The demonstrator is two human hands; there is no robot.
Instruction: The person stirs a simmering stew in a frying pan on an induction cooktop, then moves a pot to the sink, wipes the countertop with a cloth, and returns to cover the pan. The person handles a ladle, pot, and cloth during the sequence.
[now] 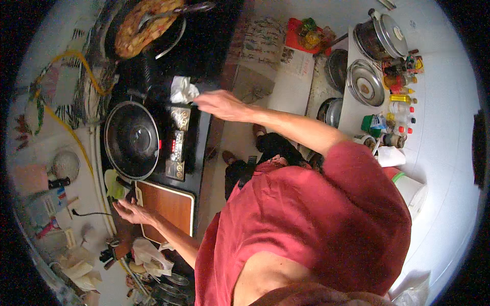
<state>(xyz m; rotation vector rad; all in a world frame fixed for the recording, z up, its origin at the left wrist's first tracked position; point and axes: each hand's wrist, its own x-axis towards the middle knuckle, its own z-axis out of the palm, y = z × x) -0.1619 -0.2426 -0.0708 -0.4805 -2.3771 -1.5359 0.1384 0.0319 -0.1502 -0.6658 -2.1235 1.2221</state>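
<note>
My right hand [220,105] reaches over the black cooktop [162,90], its fingertips at the edge of a crumpled white tissue [183,91]. The hand is slightly blurred, but the fingers look pinched on the tissue. Just beside lies the cooktop's control panel [177,149], with a lit red display. A dark wok [132,139] sits on the near burner, its inside showing a shiny bottom. My left hand [132,212] is held palm-up with fingers apart, above the end of a brown cutting board [168,206]. Close to its fingertips is a pale green item [116,184], too blurred to name.
A second pan [168,42] at the far end holds browned food [145,26] with a metal utensil on it. A yellow hose [76,141] runs along the wall side. Behind me, a shelf carries a pressure cooker [381,36], metal lids [365,82] and several bottles [402,99].
</note>
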